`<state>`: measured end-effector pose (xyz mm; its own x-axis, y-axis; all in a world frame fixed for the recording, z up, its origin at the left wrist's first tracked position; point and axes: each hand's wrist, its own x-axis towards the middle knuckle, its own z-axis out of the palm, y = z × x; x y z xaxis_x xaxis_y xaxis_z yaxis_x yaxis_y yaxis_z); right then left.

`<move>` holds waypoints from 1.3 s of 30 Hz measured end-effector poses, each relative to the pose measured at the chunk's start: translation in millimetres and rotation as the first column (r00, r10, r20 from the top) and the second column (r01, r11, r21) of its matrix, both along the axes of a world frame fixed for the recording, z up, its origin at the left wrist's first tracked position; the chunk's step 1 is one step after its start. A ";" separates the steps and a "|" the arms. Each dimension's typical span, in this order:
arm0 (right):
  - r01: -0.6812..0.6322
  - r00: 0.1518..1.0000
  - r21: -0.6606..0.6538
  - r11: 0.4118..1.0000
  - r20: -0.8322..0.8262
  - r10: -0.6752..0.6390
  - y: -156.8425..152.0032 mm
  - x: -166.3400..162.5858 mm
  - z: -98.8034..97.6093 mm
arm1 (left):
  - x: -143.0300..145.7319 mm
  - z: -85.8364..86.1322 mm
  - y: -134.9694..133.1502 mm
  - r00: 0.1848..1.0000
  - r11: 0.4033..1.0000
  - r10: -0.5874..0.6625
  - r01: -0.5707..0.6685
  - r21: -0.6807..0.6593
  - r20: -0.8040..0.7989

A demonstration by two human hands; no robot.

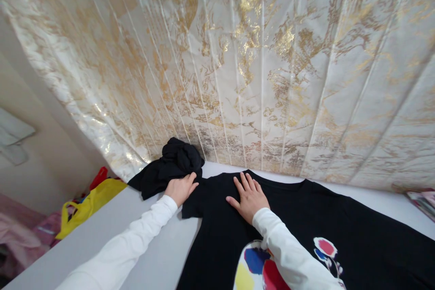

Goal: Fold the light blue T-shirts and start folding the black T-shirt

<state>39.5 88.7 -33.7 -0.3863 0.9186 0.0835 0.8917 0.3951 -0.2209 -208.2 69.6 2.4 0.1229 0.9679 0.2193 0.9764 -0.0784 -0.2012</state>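
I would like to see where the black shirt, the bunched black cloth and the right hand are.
Black shirt (pixel 299 217): head view, on its plain front.
Bunched black cloth (pixel 174 163): head view, on its crumpled folds.
Right hand (pixel 251 198): head view, on its back.

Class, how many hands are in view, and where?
2: the left hand, at the edge of the bunched black cloth; the right hand, spread on the black shirt near its neckline. No others show.

Looks like a room in a home, or perhaps a small clothing workroom, with a shiny white-and-gold patterned fabric curtain (pixel 258 68) hanging right behind a smooth white table (pixel 108 222) spread with a black short-sleeved T-shirt (pixel 217 235)!
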 end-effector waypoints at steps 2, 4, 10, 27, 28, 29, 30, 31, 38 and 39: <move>-0.002 1.000 0.003 1.000 -0.001 0.002 -0.1 -0.2 -0.5 | -0.8 5.5 -12.7 0.998 0.997 -0.052 0.051 0.062 0.025; -0.002 1.000 0.004 1.000 -0.001 0.002 0.0 -0.6 -0.5 | -2.4 10.9 -30.2 0.989 0.987 -0.137 0.132 0.096 0.051; 0.002 1.000 0.023 1.000 0.016 -0.002 0.5 -1.2 1.0 | -4.8 10.8 -73.6 0.875 0.878 -0.474 0.478 -0.021 0.095; -0.002 1.000 0.030 1.000 0.017 0.002 -0.1 -0.4 -0.2 | -18.4 2.4 -58.5 0.842 0.862 -0.502 0.505 -0.037 -0.199; -0.002 1.000 0.036 0.999 0.018 0.002 -0.1 -0.1 -0.7 | -14.3 2.8 -62.7 0.857 0.875 -0.479 0.483 -0.030 -0.189; -0.001 1.000 0.042 0.999 0.019 0.001 -0.3 0.1 -1.2 | -9.8 3.7 -67.3 0.872 0.889 -0.453 0.458 -0.020 -0.185; 0.000 1.000 0.046 0.999 0.021 -0.001 -0.6 0.2 -1.5 | -5.1 4.9 -72.6 0.891 0.905 -0.420 0.426 -0.007 -0.172; 0.001 1.000 0.047 0.999 0.024 -0.003 -0.8 0.3 -1.9 | -0.2 6.3 -78.5 0.915 0.923 -0.380 0.384 0.007 -0.138; 0.003 0.999 0.053 0.999 0.045 -0.005 0.5 -0.1 -3.5 | 39.9 15.0 -127.2 0.899 0.972 0.059 0.047 -0.230 0.435; 0.003 0.999 0.053 0.999 0.044 -0.005 0.8 0.0 -3.8 | 45.0 15.3 -131.0 0.878 0.961 0.098 0.039 -0.274 0.469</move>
